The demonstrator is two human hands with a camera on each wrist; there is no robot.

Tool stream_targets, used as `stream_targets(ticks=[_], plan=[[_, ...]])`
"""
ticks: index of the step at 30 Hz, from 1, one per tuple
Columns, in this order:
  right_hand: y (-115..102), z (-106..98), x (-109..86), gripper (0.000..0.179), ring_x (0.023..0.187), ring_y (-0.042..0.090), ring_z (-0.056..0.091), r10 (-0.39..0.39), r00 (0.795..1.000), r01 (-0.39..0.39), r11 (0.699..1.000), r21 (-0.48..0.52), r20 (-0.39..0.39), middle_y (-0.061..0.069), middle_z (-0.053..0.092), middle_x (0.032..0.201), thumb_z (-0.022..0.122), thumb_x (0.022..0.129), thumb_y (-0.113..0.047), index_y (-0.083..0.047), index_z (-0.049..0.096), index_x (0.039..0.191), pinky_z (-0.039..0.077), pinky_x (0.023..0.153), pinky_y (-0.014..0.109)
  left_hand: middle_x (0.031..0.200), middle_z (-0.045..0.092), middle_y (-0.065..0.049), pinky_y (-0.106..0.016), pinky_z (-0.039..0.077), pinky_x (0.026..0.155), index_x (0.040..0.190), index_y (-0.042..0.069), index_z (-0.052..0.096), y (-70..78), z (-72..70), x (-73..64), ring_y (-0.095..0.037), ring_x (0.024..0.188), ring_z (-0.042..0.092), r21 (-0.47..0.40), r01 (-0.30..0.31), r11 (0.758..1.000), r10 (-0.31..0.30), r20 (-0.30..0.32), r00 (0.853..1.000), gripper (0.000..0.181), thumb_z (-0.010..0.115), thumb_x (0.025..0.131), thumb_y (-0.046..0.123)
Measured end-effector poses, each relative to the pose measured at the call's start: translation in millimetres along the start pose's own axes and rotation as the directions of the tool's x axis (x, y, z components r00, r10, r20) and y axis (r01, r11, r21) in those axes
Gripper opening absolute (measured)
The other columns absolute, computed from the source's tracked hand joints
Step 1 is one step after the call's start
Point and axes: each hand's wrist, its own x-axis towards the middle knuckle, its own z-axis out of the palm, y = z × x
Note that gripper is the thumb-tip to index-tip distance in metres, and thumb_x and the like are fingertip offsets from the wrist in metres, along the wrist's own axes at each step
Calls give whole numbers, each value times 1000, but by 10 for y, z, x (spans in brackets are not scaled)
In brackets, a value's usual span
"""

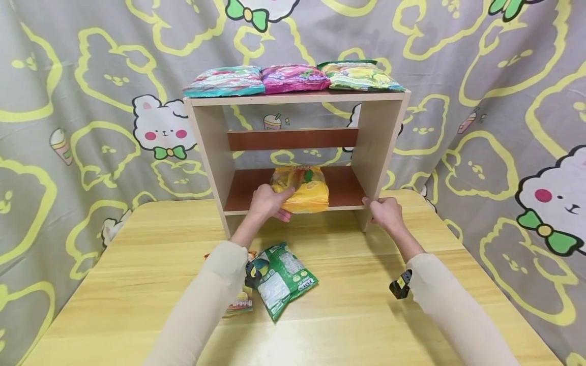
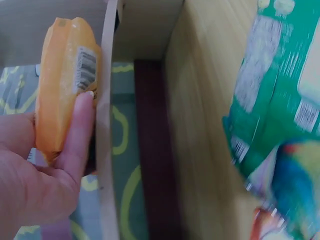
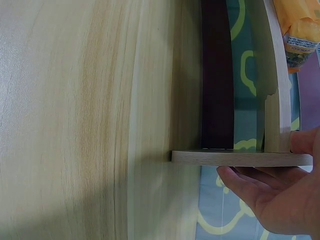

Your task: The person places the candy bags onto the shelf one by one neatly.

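My left hand (image 1: 267, 202) grips a yellow snack bag (image 1: 308, 195) at the front edge of the shelf unit's middle board (image 1: 343, 185). In the left wrist view the thumb lies on one side of the orange-yellow bag (image 2: 62, 85) and a finger on the other, beside a barcode. My right hand (image 1: 385, 211) holds the front edge of the unit's right side panel (image 1: 382, 147). Seen from the right wrist, the fingers of that hand (image 3: 280, 195) press the panel's outer face, with the thumb by the shelf edge.
On the top board (image 1: 297, 97) lie a teal bag (image 1: 226, 81), a magenta bag (image 1: 295, 78) and a yellow-green bag (image 1: 361, 75). A green bag (image 1: 286, 277) and a partly hidden bag (image 1: 240, 303) lie on the wooden table (image 1: 348, 305). A patterned curtain (image 1: 110, 168) hangs behind.
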Motion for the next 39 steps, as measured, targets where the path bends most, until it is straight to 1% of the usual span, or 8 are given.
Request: stream_targets(ticks=[3, 6, 10, 13, 21, 24, 32, 39], plan=[[9, 17, 6, 56, 92, 35, 75, 0, 1000, 0, 1000, -2, -1, 28, 62, 135, 54, 98, -46, 1, 72, 120, 53, 85, 39, 61, 68, -12, -28, 54, 47, 84, -3, 66, 36, -42, -10, -22, 49, 67, 254, -74, 964, 93, -63, 994, 56, 64, 95, 52], [24, 33, 15, 56, 90, 35, 76, 2, 1000, -2, 1000, -4, -8, 28, 62, 134, 54, 98, -46, 2, 72, 120, 52, 83, 38, 73, 66, -14, -33, 50, 49, 94, -3, 67, 87, -65, -16, -28, 62, 67, 476, -119, 872, 206, -133, 970, 58, 60, 96, 55], [32, 41, 14, 56, 89, 34, 76, 7, 1000, -7, 1000, -6, -13, 28, 62, 134, 54, 98, -46, 2, 71, 122, 52, 82, 36, 109, 67, -23, -47, 58, 82, 123, -3, 62, 178, -74, -35, -41, 100, 65, 630, -195, 752, 357, -140, 923, 50, 56, 102, 42], [33, 35, 5, 56, 90, 34, 76, 8, 1000, -8, 1000, -9, -12, 28, 64, 131, 54, 98, -46, 1, 71, 122, 52, 81, 36, 120, 64, -26, -50, 52, 99, 121, -1, 66, 276, -42, -97, -43, 115, 59, 707, -236, 667, 432, -109, 896, 40, 55, 104, 33], [52, 33, 3, 53, 91, 35, 76, 0, 1000, 0, 1000, 0, -16, 28, 61, 135, 55, 99, -46, 0, 73, 119, 49, 76, 32, 134, 56, -27, -52, 39, 116, 143, 4, 51, 451, 317, -345, -43, 129, 51, 823, -283, 492, 425, 56, 903, 58, 51, 104, 47], [65, 43, 9, 53, 92, 36, 75, 5, 1000, -5, 1000, -2, -12, 27, 65, 130, 55, 98, -46, 0, 74, 117, 48, 75, 31, 150, 44, -28, -59, 24, 123, 155, 8, 36, 422, 465, -381, -51, 140, 40, 825, -306, 474, 387, 117, 915, 69, 47, 104, 53], [37, 39, 12, 54, 90, 35, 75, 2, 1000, -2, 1000, 0, -1, 27, 67, 124, 55, 98, -47, 0, 74, 117, 49, 76, 32, 168, 16, -21, -64, 4, 126, 164, 13, 10, 348, 671, -336, -51, 151, 18, 826, -232, 514, 271, 101, 957, 84, 36, 102, 63], [17, 28, 21, 54, 83, 29, 75, -12, 1000, 12, 1000, -11, -20, 25, 72, 112, 55, 98, -49, -1, 76, 111, 47, 73, 30, 170, 13, -16, -65, 6, 125, 165, 20, 9, 304, 720, -307, -48, 153, 18, 848, -211, 485, 296, 68, 953, 86, 41, 98, 66]])
